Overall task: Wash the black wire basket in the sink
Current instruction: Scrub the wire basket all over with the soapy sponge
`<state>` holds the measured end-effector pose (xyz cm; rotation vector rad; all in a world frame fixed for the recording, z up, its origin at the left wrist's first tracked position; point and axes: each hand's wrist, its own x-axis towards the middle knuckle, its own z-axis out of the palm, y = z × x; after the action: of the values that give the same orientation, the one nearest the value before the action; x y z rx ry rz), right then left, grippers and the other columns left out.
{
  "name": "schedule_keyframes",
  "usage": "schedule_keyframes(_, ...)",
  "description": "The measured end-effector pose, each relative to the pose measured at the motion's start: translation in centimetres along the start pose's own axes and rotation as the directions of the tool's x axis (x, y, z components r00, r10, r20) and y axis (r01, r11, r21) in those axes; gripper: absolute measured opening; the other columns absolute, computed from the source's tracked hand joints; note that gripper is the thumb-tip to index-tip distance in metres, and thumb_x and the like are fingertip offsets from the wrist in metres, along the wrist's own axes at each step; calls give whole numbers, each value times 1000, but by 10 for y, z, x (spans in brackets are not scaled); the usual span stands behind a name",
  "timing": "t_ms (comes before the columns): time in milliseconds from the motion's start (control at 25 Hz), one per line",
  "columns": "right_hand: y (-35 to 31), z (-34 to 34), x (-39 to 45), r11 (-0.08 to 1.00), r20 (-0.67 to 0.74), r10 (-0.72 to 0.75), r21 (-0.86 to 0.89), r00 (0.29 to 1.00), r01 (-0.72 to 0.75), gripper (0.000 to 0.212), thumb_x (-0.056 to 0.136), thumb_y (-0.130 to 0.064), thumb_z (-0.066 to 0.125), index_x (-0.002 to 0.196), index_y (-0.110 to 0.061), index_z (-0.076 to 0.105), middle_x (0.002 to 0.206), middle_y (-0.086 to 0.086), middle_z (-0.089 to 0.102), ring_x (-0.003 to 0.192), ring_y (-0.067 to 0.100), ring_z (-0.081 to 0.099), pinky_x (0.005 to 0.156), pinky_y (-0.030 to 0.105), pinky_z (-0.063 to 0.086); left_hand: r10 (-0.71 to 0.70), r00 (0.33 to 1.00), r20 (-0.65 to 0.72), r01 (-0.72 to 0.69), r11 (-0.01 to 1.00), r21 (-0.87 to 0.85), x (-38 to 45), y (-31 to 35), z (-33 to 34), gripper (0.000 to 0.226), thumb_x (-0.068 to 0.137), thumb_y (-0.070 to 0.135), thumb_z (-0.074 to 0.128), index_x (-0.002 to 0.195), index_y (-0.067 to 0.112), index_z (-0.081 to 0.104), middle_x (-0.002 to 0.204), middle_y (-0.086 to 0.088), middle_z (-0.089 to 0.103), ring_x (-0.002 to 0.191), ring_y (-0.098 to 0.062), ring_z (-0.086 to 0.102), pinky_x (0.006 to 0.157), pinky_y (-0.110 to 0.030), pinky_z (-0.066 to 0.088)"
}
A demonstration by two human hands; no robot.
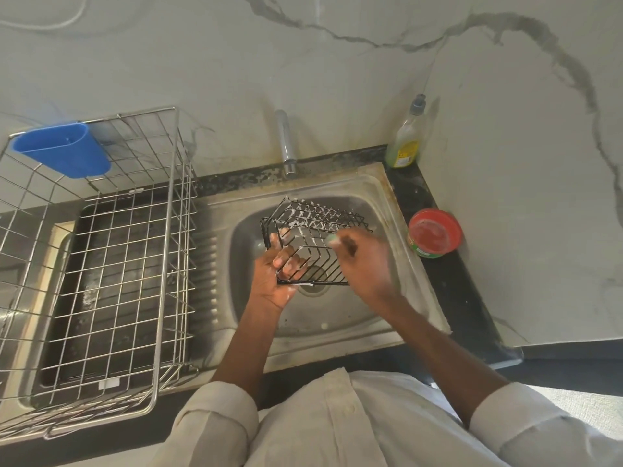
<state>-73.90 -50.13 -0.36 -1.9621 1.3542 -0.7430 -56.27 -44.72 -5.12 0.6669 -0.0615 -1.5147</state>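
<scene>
The black wire basket is held tilted over the steel sink, with white soap foam along its far wires. My left hand grips its near left corner, fingers curled through the wires. My right hand is blurred over the basket's right side and holds a small pale green scrubber against the wires. The sink drain shows below the basket.
A large steel dish rack with a blue plastic cup fills the drainboard on the left. The tap stands behind the sink. A dish soap bottle and a red-lidded tub sit on the black counter at the right.
</scene>
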Motion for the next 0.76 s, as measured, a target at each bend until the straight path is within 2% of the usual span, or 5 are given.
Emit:
schedule_keyframes(160,-34,21,5,973,12,-227,39,974,226,11,91,3,70,96,-7,73,84,-9,60,69,-11,49,63,5,41,-15,998,-60,13,999,-30,0,-2,4,60,118,32,29,72,17,64,42,8,40,33,-5,38,41,-23,25)
schedule_keyframes(360,9,6,4,997,23,79,6,997,-79,12,99,-7,66,100,-15,74,97,-6,73,82,-4,64,61,5,46,-3,1000,29,4,999,-40,-6,-3,-3,58,118,27,21,91,16,71,44,8,44,35,-5,39,48,-25,22)
schedule_keyframes(560,-24,22,12,992,32,-123,-16,992,124,15,95,0,67,99,-13,73,92,-12,65,82,6,58,66,4,36,3,999,-34,-5,997,-78,-6,-2,1,50,118,26,26,82,17,59,42,8,42,32,-7,39,44,-23,30)
schedule_keyframes(640,-7,15,17,999,-9,47,-23,999,-47,17,97,-5,63,104,-17,74,97,-10,71,76,2,60,57,6,37,30,999,-10,-31,995,-90,-6,1,0,50,119,26,23,88,17,62,43,8,43,34,-6,40,45,-23,29)
schedule_keyframes(760,24,-1,12,930,-73,359,-54,930,-363,18,99,-9,64,110,-19,74,102,-4,75,75,6,60,54,16,37,48,999,22,-46,995,-93,-7,3,-5,49,119,29,24,93,17,64,45,8,44,35,-5,41,48,-24,24)
